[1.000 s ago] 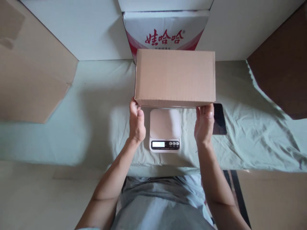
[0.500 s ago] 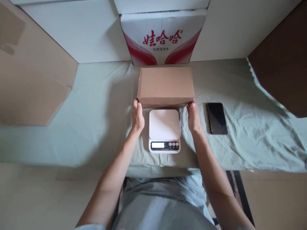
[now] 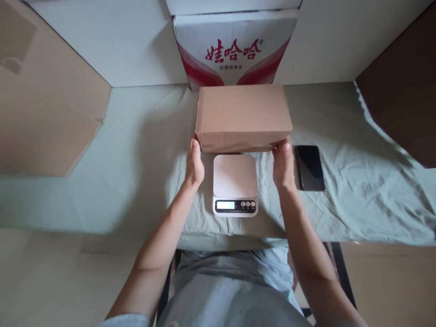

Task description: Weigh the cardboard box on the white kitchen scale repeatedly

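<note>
A closed brown cardboard box is held between my two hands, behind a white digital kitchen scale. My left hand grips the box's near left corner, thumb on the outside and the other fingers mostly hidden. At the near right corner, my right hand is closed on the box in the same way, its fingers partly under the edge. The box looks lifted off the cloth and slightly tilted. Nothing lies on the scale's plate, and its display is lit, though the reading is unreadable.
A black smartphone lies just right of my right hand. Behind the box stands a white and red carton. Large cardboard panels rise at the left and a dark brown one at the right. A green cloth covers the table.
The cardboard box has risen toward me and appears larger, its right end shifted to the right. My right hand has moved right with it, while the left hand stays nearly in place.
</note>
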Motion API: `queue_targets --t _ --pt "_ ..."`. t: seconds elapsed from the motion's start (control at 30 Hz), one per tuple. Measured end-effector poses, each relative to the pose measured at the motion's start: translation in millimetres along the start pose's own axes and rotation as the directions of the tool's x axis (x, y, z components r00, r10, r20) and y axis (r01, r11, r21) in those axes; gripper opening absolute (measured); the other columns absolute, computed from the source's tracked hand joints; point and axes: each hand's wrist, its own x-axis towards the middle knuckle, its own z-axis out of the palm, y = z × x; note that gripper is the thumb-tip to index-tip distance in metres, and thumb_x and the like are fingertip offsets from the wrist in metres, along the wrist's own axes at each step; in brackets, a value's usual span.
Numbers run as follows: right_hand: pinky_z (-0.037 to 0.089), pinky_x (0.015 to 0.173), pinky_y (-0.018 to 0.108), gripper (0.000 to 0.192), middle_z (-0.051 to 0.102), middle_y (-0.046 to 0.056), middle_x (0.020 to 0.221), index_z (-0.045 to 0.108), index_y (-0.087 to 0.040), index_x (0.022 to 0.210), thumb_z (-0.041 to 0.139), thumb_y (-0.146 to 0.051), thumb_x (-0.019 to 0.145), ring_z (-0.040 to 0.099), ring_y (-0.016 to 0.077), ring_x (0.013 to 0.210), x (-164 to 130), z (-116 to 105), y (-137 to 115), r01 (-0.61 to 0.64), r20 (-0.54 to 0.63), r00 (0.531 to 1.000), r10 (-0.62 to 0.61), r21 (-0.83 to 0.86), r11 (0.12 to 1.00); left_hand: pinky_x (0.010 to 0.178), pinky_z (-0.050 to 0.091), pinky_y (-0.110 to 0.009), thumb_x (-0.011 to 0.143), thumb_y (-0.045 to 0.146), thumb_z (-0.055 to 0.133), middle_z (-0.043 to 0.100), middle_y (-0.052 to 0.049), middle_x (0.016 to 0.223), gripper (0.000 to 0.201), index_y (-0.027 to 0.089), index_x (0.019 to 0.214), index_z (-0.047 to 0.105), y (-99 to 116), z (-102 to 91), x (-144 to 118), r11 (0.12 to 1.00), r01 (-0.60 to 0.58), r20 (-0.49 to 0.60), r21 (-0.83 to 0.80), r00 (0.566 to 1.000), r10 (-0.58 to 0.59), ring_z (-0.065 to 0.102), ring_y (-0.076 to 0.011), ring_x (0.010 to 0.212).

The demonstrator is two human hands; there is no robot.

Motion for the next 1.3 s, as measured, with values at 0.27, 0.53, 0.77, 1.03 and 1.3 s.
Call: queue_targets --t 0.27,0.53,0.77,1.03,1.3 --pt "0.029 0.116 0.044 0.055 0.049 0.001 0.141 0.05 -0.034 0.13 0.037 -0.063 0.085 0.037 0.0252 0.139 -57 -8 -39 0.094 -0.043 0.995 -0.091 0.075 0.993 0.112 0.033 -0.041 0.091 0.061 0.036 0.054 -0.008 0.134 0.054 0.024 0.126 0.054 50 -4.2 -64 0.991 -0.133 0.0 -0.017 0.991 0.133 0.045 -0.0268 0.132" --pt "0.027 0.117 0.051 0.06 0.046 0.004 0.145 0.046 -0.029 0.135 0.044 -0.059 0.083 0.038 0.0281 0.138 -100 -16 -12 0.095 -0.057 0.994 -0.09 0.094 0.991 0.113 0.031 -0.04 0.092 0.055 0.04 0.05 -0.009 0.139 0.055 0.024 0.137 0.044 32 -16.8 -109 0.996 -0.085 0.023 0.026 0.996 0.085 0.042 -0.0257 0.134" --pt "0.021 0.12 0.053 0.057 0.045 0.004 0.146 0.049 -0.029 0.133 0.045 -0.058 0.085 0.036 0.0275 0.14 -115 -19 3 0.079 -0.053 0.996 -0.074 0.107 0.991 0.113 0.033 -0.042 0.093 0.052 0.039 0.05 -0.011 0.138 0.054 0.024 0.139 0.04 20 -22.6 -115 0.996 -0.049 0.023 0.078 0.999 0.047 0.041 -0.027 0.135" --pt "0.021 0.121 0.049 0.052 0.047 0.002 0.145 0.051 -0.029 0.132 0.036 -0.055 0.09 0.035 0.0241 0.141 -114 -26 8 0.058 -0.057 0.997 -0.052 0.109 0.992 0.114 0.032 -0.037 0.094 0.055 0.035 0.049 -0.006 0.138 0.052 0.03 0.139 0.04 12 -23.5 -122 0.991 -0.023 -0.039 0.132 0.999 0.028 0.043 -0.0212 0.132" --pt "0.023 0.119 0.049 0.051 0.052 0.003 0.141 0.054 -0.028 0.129 0.033 -0.056 0.09 0.039 0.0228 0.139 -115 -31 15 -0.057 -0.12 0.99 0.076 0.153 0.987 0.116 0.032 -0.04 0.091 0.059 0.039 0.049 -0.007 0.138 0.053 0.027 0.133 0.047 -10 -38.8 -129 0.992 0.043 -0.154 0.122 0.988 -0.024 0.044 -0.0225 0.132"
